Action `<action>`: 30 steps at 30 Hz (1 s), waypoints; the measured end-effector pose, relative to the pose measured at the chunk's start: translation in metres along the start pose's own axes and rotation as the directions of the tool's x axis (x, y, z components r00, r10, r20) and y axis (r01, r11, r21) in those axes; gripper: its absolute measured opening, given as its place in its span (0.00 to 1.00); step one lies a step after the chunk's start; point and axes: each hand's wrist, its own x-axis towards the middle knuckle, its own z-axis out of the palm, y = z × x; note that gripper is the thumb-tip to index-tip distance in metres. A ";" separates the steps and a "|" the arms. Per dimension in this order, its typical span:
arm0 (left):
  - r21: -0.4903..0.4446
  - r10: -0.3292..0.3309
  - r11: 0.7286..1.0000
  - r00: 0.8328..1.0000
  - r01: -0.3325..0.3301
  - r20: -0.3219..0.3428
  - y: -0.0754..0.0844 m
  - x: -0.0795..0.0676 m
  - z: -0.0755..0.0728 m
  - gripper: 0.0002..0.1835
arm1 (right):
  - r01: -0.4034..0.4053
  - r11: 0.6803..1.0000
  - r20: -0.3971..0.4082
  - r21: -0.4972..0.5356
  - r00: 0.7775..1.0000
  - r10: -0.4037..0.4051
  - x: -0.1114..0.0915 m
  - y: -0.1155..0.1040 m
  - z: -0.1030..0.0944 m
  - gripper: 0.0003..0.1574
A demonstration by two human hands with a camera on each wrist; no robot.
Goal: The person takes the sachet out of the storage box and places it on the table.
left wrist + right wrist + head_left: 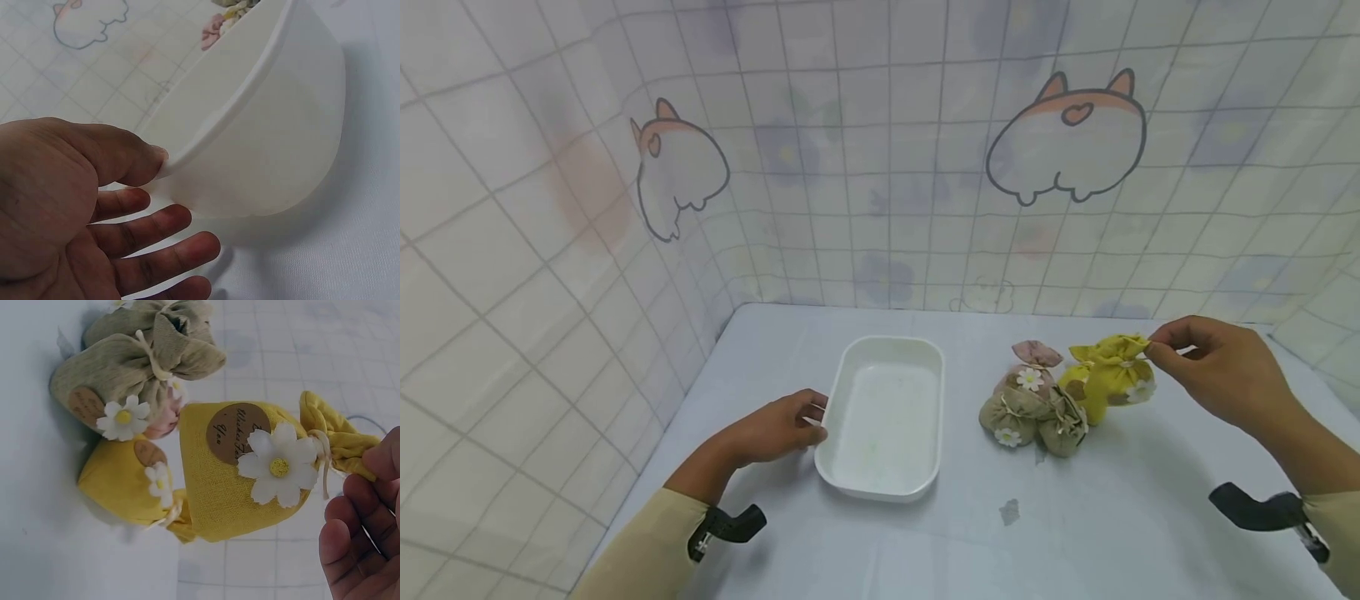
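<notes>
My right hand pinches the gathered neck of a yellow cloth drawstring pouch, which hangs above the table beside the other pouches. It carries a white fabric daisy and a round brown label with writing. Below it lies a second yellow pouch, partly hidden in the head view. At the left, my left hand touches the near-left side of a white rectangular basin with nothing inside. The left wrist view has the thumb on the basin's rim and the other fingers loosely spread beside its wall.
Two grey-green pouches, one with a daisy and one tilted, lean against a pink pouch. A white cloth covers the table. Behind it hangs a checked curtain. Small grey marks show on the cloth.
</notes>
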 end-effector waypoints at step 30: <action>0.007 -0.020 1.000 1.000 0.020 -0.004 -0.001 -0.001 -0.004 0.21 | -0.029 1.000 0.009 -0.012 1.000 0.029 -0.007 0.026 0.015 0.18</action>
